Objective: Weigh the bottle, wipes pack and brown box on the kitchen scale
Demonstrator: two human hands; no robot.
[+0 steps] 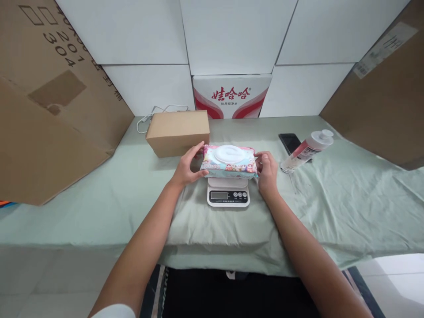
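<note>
At the far left of the frame we see a large cardboard sheet [49, 101] leaning against the white wall, and just right of it, left of centre, a small cardboard box [179, 131] resting on the green cloth [99, 207] with a white cable [155, 112] behind it. Our left arm rises from the bottom edge toward the middle, forearm straight and bare, and our left hand [187, 167] curls round the left end of the pack of wet wipes [229, 160], thumb below and fingers along the top edge. The pack lies level at the centre of the frame, on top of the white kitchen scale [228, 192], whose display faces us. Our right arm comes up from the lower right, and our right hand [267, 172] grips the pack's right end with bent fingers. Further right, near that hand but apart from it, a tube-shaped bottle [306, 150] lies tilted across a dark phone [289, 141].
</note>
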